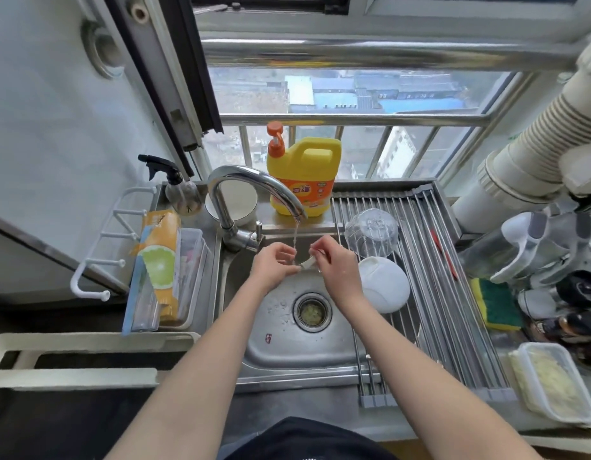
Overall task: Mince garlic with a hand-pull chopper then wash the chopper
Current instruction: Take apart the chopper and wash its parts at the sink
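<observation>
From the head camera, a stainless steel sink (pixel 277 353) sits under a window (pixel 354 94) that looks far down onto blue rooftops. The faucet (pixel 251 184) runs a thin stream of water (pixel 295 240) onto a small white chopper part (pixel 308 263) held over the basin between both hands. The right hand (pixel 334 270) pinches it by its upper end; the left hand (pixel 274 267) has its fingers curled near the lower end, though whether they actually grip it cannot be told. The drain strainer (pixel 312 312) holds pale bits.

A roll-up drying rack (pixel 453 293) covers the sink's right side — on it rest an upturned clear chopper bowl (pixel 372 235) and, just in front of it, the white chopper lid (pixel 383 285). Yellow dish soap (pixel 304 177) stands on the sill behind the faucet. On the counter at far right lies a clear container of minced garlic (pixel 553 383), with a green-and-yellow sponge (pixel 493 303) behind it.
</observation>
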The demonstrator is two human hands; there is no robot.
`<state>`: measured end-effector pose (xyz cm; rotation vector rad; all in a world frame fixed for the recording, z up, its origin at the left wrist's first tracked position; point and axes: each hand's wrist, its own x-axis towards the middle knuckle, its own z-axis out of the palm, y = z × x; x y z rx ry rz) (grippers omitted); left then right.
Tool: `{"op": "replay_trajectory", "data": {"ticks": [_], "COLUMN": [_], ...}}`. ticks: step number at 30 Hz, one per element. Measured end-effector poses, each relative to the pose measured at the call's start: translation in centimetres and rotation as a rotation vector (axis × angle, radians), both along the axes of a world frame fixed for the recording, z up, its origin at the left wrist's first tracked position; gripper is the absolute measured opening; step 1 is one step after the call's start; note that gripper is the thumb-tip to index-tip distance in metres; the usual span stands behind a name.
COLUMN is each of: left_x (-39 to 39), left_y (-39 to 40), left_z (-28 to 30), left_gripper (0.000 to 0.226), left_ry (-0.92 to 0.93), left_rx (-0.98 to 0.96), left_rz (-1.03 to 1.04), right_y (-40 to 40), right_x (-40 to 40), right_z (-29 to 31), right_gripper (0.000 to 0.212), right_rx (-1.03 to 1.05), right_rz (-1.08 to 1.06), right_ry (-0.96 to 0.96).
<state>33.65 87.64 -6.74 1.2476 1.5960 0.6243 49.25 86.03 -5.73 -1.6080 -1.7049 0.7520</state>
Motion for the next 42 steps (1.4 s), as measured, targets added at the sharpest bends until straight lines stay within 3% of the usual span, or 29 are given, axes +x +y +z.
{"op": "replay_trajectory", "data": {"ticks": [4, 8, 10, 13, 15, 23, 27, 32, 35, 38, 42], "left_x": [-0.3, -0.2, 0.1, 1.0, 1.7, 5.5, 6.5, 6.6, 5.9, 4.9, 2.8], "left_y": [-0.7, -1.7, -2.1, -2.4, -2.5, -2.8, -3.0, -2.9, -2.7, -2.3, -1.6], "left_z": [-0.3, -0.5, -0.7, -0.8, -0.9, -1.1, -1.5, -1.1, -0.8, -0.4, -0.1], "left_gripper": [0.032, 0.032, 0.031, 0.026, 0.024, 0.021, 0.019, 0.018, 0.019, 0.02, 0.018], "left_ry": [0.107, 0.139, 0.153, 0.168, 0.166, 0.159, 0.175, 0.231, 0.231, 0.237, 0.246], "left_rx": [0.027, 0.006, -0.012, -0.016, -0.026, -0.111, -0.116, -0.064, -0.043, -0.039, -0.06], "left_rz": [0.02, 0.0, -0.029, -0.069, -0.096, -0.323, -0.375, -0.383, -0.345, -0.345, -0.325], "right_y": [-2.4, -3.1, -3.4, -4.2, -5.1, -9.1, -9.1, -6.1, -1.8, 2.5, 6.6], "right_x": [1.2, 1.8, 2.6, 5.4, 8.1, 13.1, 13.3, 12.5, 11.9, 11.1, 10.1], "right_z": [-2.5, -3.3, -2.9, -1.8, -1.8, -4.2, -4.5, -2.7, -1.3, -0.2, -0.3], "right_gripper": [0.018, 0.011, 0.009, 0.014, 0.019, 0.023, 0.024, 0.03, 0.054, 0.087, 0.111], "right_rx": [-0.298, -0.268, -0.306, -0.302, -0.287, -0.411, -0.424, -0.263, -0.276, -0.453, -0.641], "right_rz": [0.348, 0.253, 0.077, -0.442, -0.701, -0.825, -0.772, -0.643, -0.42, -0.213, -0.101], "right_ry": [-0.377, -0.292, -0.07, 0.36, 0.523, 0.08, -0.094, -0.211, -0.229, -0.329, -0.466]}}
